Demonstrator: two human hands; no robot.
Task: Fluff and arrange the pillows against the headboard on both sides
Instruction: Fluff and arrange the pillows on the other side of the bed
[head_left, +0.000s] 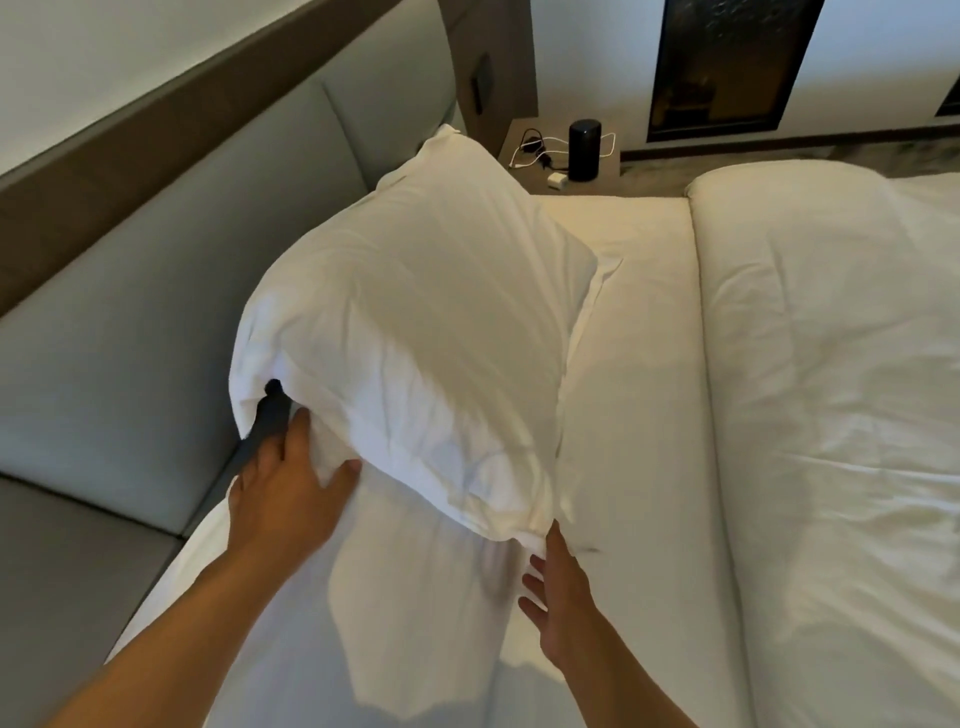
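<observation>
Pillow (415, 322) hangs lifted over the sheet (634, 364), just beside the padded headboard (130, 338). Left hand (285, 499) pinches its near corner; right hand (561, 603) seems open below the other. Best grip both corners, shake, then stand it against the headboard.

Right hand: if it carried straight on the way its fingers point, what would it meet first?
The right hand points up and away, its fingertips right at the near lower corner of the raised pillow. That corner comes first; it may already be touching, though depth is unclear. Behind it lies the bed sheet.
</observation>
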